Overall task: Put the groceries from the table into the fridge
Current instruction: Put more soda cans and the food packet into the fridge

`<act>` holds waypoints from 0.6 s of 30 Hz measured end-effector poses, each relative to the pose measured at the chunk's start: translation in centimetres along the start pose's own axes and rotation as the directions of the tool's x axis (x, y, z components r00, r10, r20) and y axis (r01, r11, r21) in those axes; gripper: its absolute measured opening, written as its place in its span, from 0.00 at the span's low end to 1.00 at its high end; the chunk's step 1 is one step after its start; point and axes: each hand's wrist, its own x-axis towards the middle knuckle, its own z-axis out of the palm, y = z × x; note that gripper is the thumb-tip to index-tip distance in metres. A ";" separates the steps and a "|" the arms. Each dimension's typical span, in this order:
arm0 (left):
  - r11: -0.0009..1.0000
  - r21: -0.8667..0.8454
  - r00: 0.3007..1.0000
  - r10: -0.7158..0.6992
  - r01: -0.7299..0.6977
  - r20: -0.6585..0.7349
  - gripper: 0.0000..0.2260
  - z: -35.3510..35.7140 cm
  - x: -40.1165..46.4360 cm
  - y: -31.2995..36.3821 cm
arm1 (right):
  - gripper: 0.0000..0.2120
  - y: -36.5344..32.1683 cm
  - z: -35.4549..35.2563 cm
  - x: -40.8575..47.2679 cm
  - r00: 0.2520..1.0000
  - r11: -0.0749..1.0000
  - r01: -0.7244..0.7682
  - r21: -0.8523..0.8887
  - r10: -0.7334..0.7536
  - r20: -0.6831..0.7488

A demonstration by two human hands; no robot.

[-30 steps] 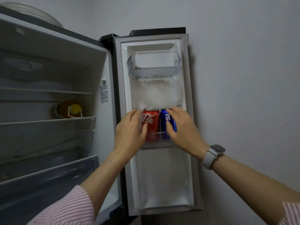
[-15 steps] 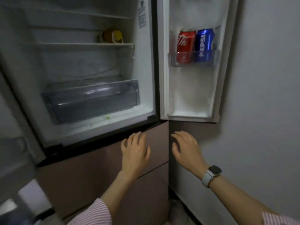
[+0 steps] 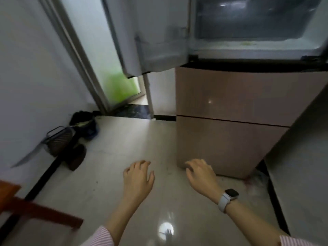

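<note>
Fridge [image 3: 248, 96]: largest item, upper right. Tan lower drawers shut; upper compartment stands open, its pale floor and a clear drawer [image 3: 255, 16] visible, blurred. Stiff, fixed body; nothing to lift here.

Fridge door [image 3: 156, 32]: swung open to the left, inner lining and 1 door shelf in view, no contents seen on that shelf. Hinged and light to swing; judged best pushed at its free edge when the time comes to close it.

Floor [image 3: 124, 183]: pale glossy tile, a lamp reflection near the bottom edge. Likely slippery underfoot.

Glass door [image 3: 99, 55]: frosted, with green showing through, behind the fridge door.

Worktop [image 3: 26, 208]: only 1 reddish wooden edge shows at the lower left. Groceries: none in view; where they lie on it cannot be told. Handling can only be judged in general: cans and bottles would be rigid, moderately heavy and possibly slick, best taken round the middle; bagged or soft goods want support from below.

Wire basket [image 3: 58, 139] and dark shoes [image 3: 78, 157]: on the floor against the left wall, well apart from the fridge.

Left hand [image 3: 138, 178]: fingers loosely curled, holding nothing, over the floor.

Right hand [image 3: 200, 174]: fingers loosely curled, holding nothing, low before the fridge's corner.

Watch [image 3: 229, 197]: pale strap, on the right wrist.
</note>
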 end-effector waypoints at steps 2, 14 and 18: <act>0.984 -0.010 0.983 -0.177 0.177 -0.058 0.10 -1.5 -3.0 -4.9 | 0.22 -4.8 2.4 1.0 0.989 0.992 0.124 0.012 -0.124 0.079; 0.661 -0.072 0.611 -0.725 0.747 -0.317 0.14 -14.0 -21.7 -32.7 | 0.16 -39.7 18.6 3.5 0.687 0.729 0.632 0.265 -0.684 0.244; 0.568 -0.050 0.517 -0.779 0.821 -0.354 0.12 -16.6 -26.9 -41.2 | 0.14 -50.1 23.0 2.5 0.611 0.653 0.660 0.372 -0.754 0.241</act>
